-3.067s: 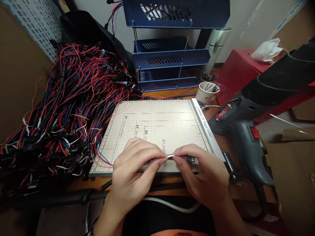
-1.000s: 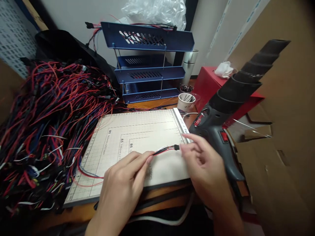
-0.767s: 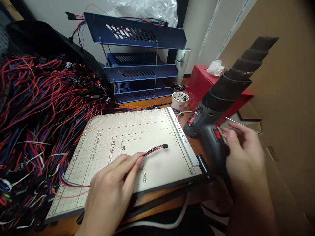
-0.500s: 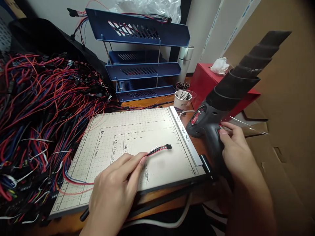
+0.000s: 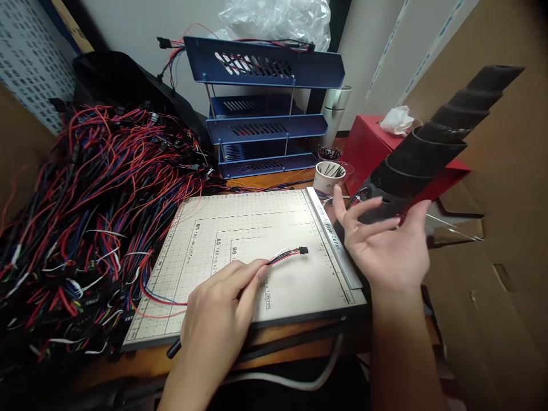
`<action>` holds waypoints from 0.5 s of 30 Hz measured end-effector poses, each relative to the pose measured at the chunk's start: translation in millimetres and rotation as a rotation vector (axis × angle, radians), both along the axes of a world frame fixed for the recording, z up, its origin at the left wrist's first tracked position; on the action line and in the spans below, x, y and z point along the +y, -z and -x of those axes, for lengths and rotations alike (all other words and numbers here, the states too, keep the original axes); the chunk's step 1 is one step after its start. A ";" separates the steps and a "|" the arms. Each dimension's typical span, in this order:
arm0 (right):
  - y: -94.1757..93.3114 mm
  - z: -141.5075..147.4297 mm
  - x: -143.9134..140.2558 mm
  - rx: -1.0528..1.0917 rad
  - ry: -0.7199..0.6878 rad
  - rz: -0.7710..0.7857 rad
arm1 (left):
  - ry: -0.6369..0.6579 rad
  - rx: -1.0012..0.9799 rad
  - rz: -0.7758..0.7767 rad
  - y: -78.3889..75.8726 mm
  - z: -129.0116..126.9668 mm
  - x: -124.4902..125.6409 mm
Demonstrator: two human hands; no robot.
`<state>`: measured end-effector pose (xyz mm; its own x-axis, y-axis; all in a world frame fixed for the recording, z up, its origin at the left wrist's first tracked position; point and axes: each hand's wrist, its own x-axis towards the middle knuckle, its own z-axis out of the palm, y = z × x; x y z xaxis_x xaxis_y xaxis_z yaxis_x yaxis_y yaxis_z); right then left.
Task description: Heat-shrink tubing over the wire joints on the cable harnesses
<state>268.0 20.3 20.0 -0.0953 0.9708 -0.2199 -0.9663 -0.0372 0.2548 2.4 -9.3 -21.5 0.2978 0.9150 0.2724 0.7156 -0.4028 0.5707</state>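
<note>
My left hand [image 5: 222, 305] is closed over the paper cutter board [image 5: 291, 285], pinching a thin bundle of red, black and white wires that make up a wire harness [image 5: 282, 257]. A small black connector [image 5: 303, 250] ends the bundle and points right, above the board. More of its wires run out to the left of the hand. My right hand [image 5: 385, 240] is open, palm up with fingers spread, in front of the black heat gun [image 5: 422, 162]. The hand hides the gun's handle. The gun stands with its stepped nozzle slanting up and right.
A large heap of wire harnesses [image 5: 124, 188] covers the left side. Behind the board stand a blue tiered rack [image 5: 265, 128] and a paper cup of thin black pieces [image 5: 329, 174]. A red tissue box [image 5: 363, 137] is at the back right, beside cardboard [image 5: 492, 319].
My right hand has let go of the heat gun's handle, moved left and turned palm up with its fingers spread. My left hand keeps its pinch on the wire harness. The view has shifted slightly.
</note>
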 end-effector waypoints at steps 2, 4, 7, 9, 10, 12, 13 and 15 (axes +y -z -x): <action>-2.5 -4.8 11.0 0.595 -0.004 0.006 | -0.013 0.001 0.029 -1.1 -0.5 0.2; -6.9 -3.7 16.8 0.889 0.067 0.025 | -0.027 -0.003 0.041 -2.4 -2.4 -0.3; -13.0 8.0 18.4 0.613 0.175 0.066 | -0.054 -0.016 0.053 -5.1 -6.1 -1.4; -14.8 21.0 16.1 0.155 0.209 0.131 | -0.067 -0.014 0.064 -6.7 -8.1 -2.0; -15.3 28.7 13.9 -0.085 0.236 0.154 | -0.070 -0.010 0.068 -7.2 -8.7 -2.2; -16.7 45.1 7.2 -0.533 0.319 0.143 | -0.079 -0.002 0.075 -7.6 -9.5 -2.3; -17.9 53.0 2.7 -0.711 0.368 0.095 | -0.085 -0.001 0.079 -7.6 -9.6 -2.2; -21.6 65.5 -7.6 -0.959 0.493 -0.041 | -0.099 -0.009 0.092 -7.5 -9.7 -1.8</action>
<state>202.5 12.7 41.6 0.5028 0.8636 0.0381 -0.6733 0.4190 -0.6092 12.1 -11.1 -14.0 0.2030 0.9610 0.1877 0.7440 -0.2760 0.6085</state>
